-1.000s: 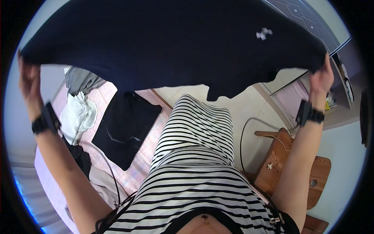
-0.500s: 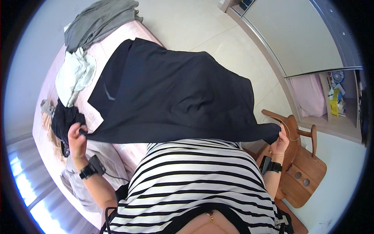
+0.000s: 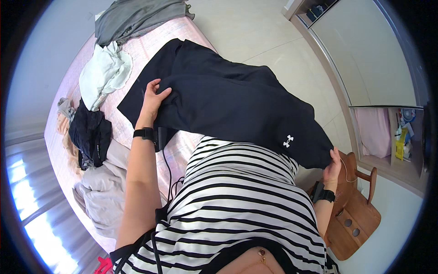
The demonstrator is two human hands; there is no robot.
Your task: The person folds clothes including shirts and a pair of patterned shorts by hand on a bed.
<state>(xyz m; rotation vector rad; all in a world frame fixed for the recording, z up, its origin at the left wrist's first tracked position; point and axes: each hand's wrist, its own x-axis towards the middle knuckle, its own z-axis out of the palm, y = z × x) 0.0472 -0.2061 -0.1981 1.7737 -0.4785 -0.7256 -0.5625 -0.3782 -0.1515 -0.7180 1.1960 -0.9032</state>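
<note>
A black garment (image 3: pixel 228 102) with a small white emblem lies spread in front of me, partly over the bed and up to my waist. A layer of it is folded over, so its exact kind is hard to make out. My left hand (image 3: pixel 155 96) rests at the left edge of that upper layer, thumb and fingers apart. At the garment's near right corner, my right hand (image 3: pixel 333 165) is closed on the cloth, with some fingers hidden behind it. Both wrists wear black straps with small dark boxes.
The bed (image 3: pixel 132 89) with a pink cover holds a grey garment (image 3: pixel 141 20), a white garment (image 3: pixel 104 71), a black crumpled garment (image 3: pixel 90 132) and pale grey cloth (image 3: pixel 102 196). On the right stand a wooden chair (image 3: pixel 358 219) and a sliding-door cabinet (image 3: pixel 365 55).
My left hand has moved up and right from the garment's near left corner, and the near part is now folded over, showing the white emblem. The right hand keeps its corner.
</note>
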